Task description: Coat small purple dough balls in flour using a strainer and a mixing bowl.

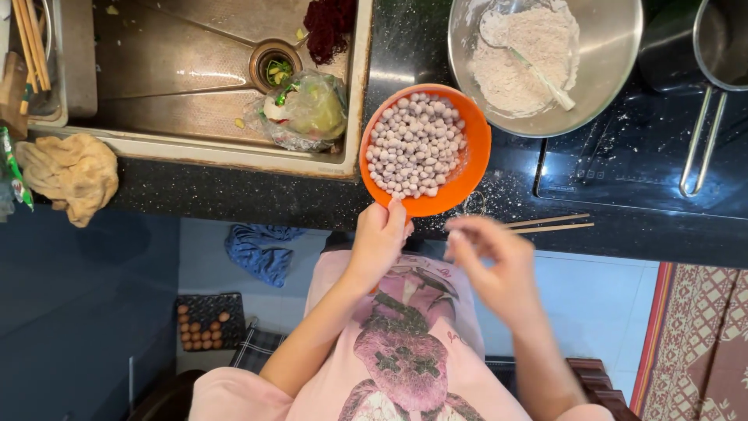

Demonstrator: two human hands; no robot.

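Note:
An orange bowl [467, 168] full of several small pale round dough balls [415, 144] sits on the dark stone counter [234, 199]. My left hand [379, 238] grips the bowl's near rim. My right hand [489, 261] hovers just to the right of it, off the counter's edge, blurred, fingers curled loosely; I cannot tell whether a ball is pinched in its fingertips. A steel mixing bowl [608, 54] with flour and a white spoon [538, 74] stands behind the orange bowl.
A steel sink [156, 62] at left holds a plastic bag of scraps [308, 113]. A tan cloth [70, 175] lies on the counter's left end. Wooden chopsticks [549, 224] lie by the black cooktop [647, 164], a pot [721, 47] on it. An egg tray [206, 321] is on the floor.

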